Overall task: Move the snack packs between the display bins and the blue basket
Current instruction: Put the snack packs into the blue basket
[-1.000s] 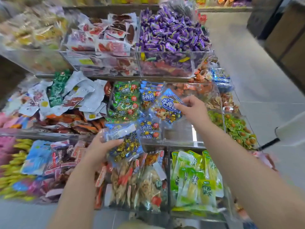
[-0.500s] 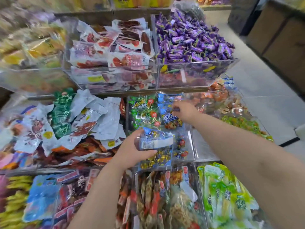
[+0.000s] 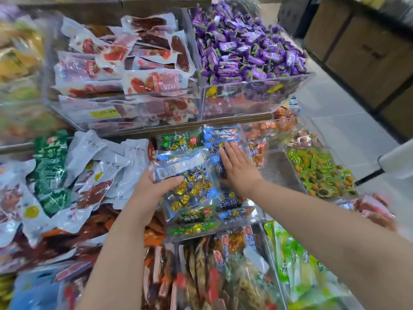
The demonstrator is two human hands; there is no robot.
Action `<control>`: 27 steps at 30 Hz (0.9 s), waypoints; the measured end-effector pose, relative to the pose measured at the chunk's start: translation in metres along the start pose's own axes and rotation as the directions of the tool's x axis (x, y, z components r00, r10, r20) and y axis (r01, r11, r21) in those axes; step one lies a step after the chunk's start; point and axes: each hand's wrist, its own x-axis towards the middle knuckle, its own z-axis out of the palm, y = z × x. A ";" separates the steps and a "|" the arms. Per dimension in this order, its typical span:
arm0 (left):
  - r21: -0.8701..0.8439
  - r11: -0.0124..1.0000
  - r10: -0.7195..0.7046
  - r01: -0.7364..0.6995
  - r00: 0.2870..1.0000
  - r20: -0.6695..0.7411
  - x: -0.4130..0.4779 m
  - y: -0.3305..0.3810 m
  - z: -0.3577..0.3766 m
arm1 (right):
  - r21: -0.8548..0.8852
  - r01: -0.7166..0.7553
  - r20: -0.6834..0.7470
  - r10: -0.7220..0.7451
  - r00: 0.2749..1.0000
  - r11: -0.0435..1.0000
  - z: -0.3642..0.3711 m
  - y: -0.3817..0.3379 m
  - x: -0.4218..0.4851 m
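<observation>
Head view: our left hand grips a clear snack pack of gold and blue wrapped sweets. The thumb lies across the front, under the white barcode label, and the fingers curl round the pack's left edge. We hold the pack tilted, just above the clear display bin in the middle row. Our right hand lies flat just beside it, palm down, fingers straight and close together. It presses on the blue packs stacked in the right half of the same bin. Green packs of the same kind fill the bin's left half.

To the left of the bin, white pouches lie in a loose heap. On the shelf above stand two clear bins, one with red meat packs and one heaped with purple sweets. To the right, a bin holds small green-wrapped snacks. Tall green packs stand in the row nearest us.
</observation>
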 end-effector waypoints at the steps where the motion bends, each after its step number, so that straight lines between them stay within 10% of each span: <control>1: 0.002 1.000 -0.004 0.004 1.000 -0.002 0.002 -0.001 0.000 | -0.024 -0.032 0.010 0.032 0.999 0.999 0.001 -0.002 0.005; 9: 0.014 1.000 0.000 0.000 1.000 0.003 0.004 -0.001 -0.003 | 0.007 -0.221 0.036 0.221 0.975 0.975 0.000 -0.020 0.034; 14: -0.008 1.000 0.024 -0.024 1.000 -0.012 0.002 0.004 0.007 | 0.086 -0.093 0.075 0.086 0.993 0.992 -0.013 -0.007 0.023; 17: 0.030 0.999 0.039 -0.039 0.999 0.026 0.003 0.008 0.018 | 0.335 0.045 -0.159 0.010 0.987 0.941 -0.030 0.002 0.006; 19: 0.053 0.997 0.047 -0.050 0.997 0.055 0.004 0.009 0.026 | 0.719 0.103 -0.285 0.156 0.946 0.687 -0.048 0.009 -0.008; 22: 0.061 0.998 0.018 -0.020 1.000 0.025 0.007 0.010 0.044 | 0.995 0.030 -0.045 0.164 0.985 0.094 -0.073 0.008 -0.032; 27: -0.080 0.996 -0.053 0.038 0.981 -0.187 0.010 0.015 0.073 | 0.980 -0.201 0.201 0.036 0.979 -0.008 -0.055 0.011 -0.056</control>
